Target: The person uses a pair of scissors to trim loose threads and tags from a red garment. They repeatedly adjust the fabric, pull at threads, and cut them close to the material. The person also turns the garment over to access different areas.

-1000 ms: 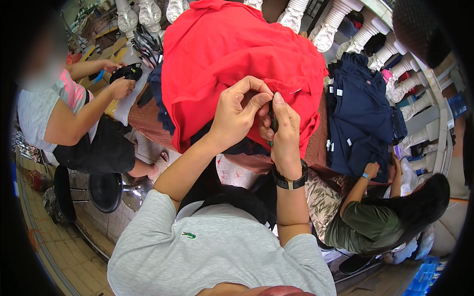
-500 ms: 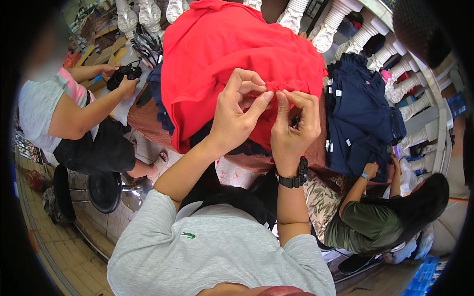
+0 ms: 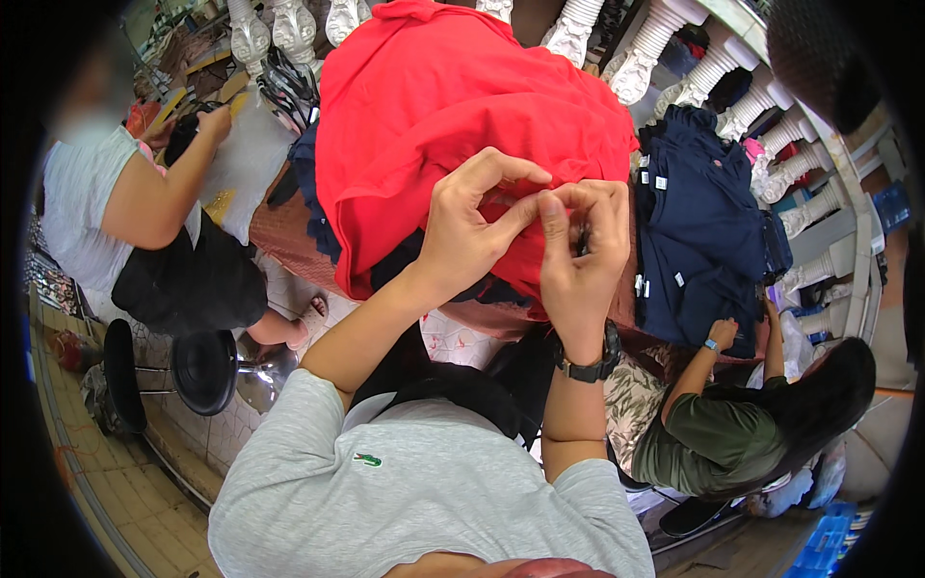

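Note:
A large red garment [image 3: 424, 106] lies spread over the table in front of me. Above its near right part, my left hand [image 3: 472, 217] is closed, thumb and forefinger pinching a bit of the red cloth. My right hand [image 3: 583, 241], with a black watch on its wrist, meets it fingertip to fingertip and pinches at the same spot. A small dark thing shows inside its curled fingers, too hidden to name. The exact bit of cloth between the fingertips is mostly covered.
Dark navy garments [image 3: 699, 222] with white tags are piled on the right, where a person in a green shirt [image 3: 723, 438] works. At left stands another person in a grey shirt [image 3: 87, 207], holding a black thing. White balusters [image 3: 631, 72] line the far side; a round black stool [image 3: 204, 371] stands lower left.
Both my hands have shifted slightly right, still pinching together; the right wrist has turned a little. The person at left has raised the black thing and moved it away to the left.

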Demonstrator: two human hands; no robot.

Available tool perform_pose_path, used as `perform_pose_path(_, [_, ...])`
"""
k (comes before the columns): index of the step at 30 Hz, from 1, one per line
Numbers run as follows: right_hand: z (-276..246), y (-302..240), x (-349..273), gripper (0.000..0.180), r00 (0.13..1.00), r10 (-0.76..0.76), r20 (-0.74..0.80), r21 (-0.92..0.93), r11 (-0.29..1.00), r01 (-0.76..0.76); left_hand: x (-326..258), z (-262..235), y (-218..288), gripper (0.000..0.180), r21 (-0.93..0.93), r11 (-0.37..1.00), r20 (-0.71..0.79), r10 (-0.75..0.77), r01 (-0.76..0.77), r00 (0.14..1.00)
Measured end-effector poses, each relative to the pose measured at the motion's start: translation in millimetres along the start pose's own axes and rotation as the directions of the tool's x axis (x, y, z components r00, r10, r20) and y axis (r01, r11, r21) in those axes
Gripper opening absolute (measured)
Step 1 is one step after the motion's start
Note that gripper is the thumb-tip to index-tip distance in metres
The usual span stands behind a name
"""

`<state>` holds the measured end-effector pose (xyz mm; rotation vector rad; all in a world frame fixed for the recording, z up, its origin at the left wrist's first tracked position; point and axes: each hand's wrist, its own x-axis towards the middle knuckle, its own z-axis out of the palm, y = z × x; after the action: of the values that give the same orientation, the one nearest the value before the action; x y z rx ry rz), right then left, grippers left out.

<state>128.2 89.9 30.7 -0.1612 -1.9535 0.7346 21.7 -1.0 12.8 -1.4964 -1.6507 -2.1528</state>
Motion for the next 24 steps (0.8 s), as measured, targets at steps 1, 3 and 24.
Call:
perform_pose_path(1, [1.5, -0.7, -2.3, 0.017, 0.999, -0.040, 0.004, -0.033, 0.999, 0.040, -0.1, 0.4, -3.4, 0.016, -0.051, 0.998, -0.009, -0.023, 0.022, 1.000])
perform_pose_path(3, [6.2, -6.6, -6.7, 0.016, 0.992, 0.123, 0.016, 0.083, 0.989, -0.124, 0.3, 1.0, -9.3, 0.013, -0.152, 0.986, -0.024, -0.068, 0.063, 0.997])
perform_pose_path(24, [15.5, -6.2, -11.6, 0.045, 0.732, 0.518, 0.443, 0.570, 0.467, -0.676, -3.2, -2.8, -5.2, 0.013, -0.370, 0.897, 0.049, -0.240, 0.240, 0.970])
